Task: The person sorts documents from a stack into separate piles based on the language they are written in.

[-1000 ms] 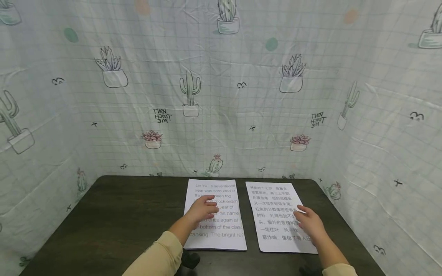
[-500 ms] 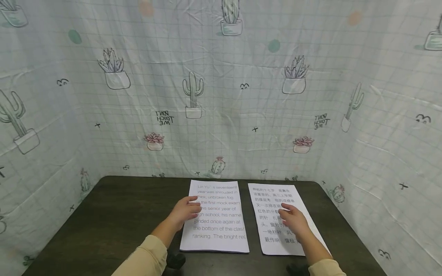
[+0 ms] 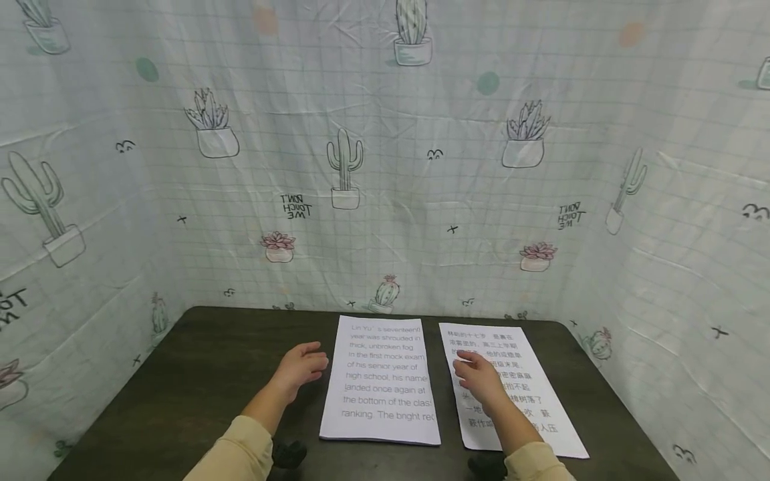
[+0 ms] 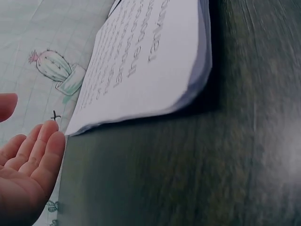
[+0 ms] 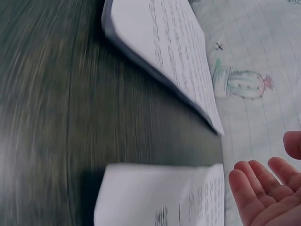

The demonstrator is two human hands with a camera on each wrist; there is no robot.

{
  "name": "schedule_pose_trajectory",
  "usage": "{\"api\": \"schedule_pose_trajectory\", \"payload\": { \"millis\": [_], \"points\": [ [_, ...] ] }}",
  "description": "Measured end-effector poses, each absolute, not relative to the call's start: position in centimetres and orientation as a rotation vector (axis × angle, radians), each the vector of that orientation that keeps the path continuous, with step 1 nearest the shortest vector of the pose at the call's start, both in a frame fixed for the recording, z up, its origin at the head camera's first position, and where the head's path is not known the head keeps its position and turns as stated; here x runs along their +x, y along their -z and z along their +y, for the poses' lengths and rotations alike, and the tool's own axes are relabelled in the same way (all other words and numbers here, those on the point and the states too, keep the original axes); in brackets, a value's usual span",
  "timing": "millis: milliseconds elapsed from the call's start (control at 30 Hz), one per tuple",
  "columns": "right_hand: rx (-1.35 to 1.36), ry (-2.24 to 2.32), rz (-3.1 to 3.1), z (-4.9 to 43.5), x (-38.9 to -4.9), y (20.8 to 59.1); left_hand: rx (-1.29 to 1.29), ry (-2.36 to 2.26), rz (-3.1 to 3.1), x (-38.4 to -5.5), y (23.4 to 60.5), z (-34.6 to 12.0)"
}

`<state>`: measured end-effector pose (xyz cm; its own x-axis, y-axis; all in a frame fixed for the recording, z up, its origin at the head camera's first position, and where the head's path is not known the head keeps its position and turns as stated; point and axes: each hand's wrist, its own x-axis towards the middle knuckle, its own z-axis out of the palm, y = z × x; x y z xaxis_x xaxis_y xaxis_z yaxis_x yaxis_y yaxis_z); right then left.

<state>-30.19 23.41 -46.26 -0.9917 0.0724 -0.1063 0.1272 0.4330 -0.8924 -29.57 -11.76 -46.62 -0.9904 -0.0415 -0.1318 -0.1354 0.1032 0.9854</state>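
Note:
A stack of paper printed in English [image 3: 385, 381] lies on the dark wooden table [image 3: 180, 387]. To its right lies paper printed in Chinese [image 3: 535, 381], set at a slight slant. My left hand [image 3: 297, 369] is just left of the English stack, fingers relaxed and holding nothing. Over the left part of the Chinese paper hovers my right hand [image 3: 483, 379], also holding nothing, and it hides some of the characters. In the left wrist view the fingers [image 4: 47, 150] are loosely extended near the stack's corner. The right wrist view shows similarly relaxed fingers [image 5: 254, 183].
A pale curtain with cactus prints [image 3: 385, 167] surrounds the table at the back and on both sides. A strip of bare table separates the two papers. Dark rounded objects [image 3: 289, 454] show below the wrists near the front.
Both hands have moved left: the left hand from over the English stack to beside it, the right from the Chinese paper's right edge to its left part. The papers stay in place.

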Motion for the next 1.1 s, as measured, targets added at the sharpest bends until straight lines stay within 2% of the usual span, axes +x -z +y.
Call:
{"api": "schedule_pose_trajectory", "payload": {
  "millis": [400, 1100],
  "points": [
    [0.174, 1.653, 2.556, 20.6, -30.2, 47.1, -0.287, -1.991, 2.279, -29.0, 48.1, -11.9],
    [0.204, 1.599, 2.514, 20.4, -28.0, 48.1, -0.359, -1.946, 2.247, -27.6, 49.3, -11.3]
  ]
}}
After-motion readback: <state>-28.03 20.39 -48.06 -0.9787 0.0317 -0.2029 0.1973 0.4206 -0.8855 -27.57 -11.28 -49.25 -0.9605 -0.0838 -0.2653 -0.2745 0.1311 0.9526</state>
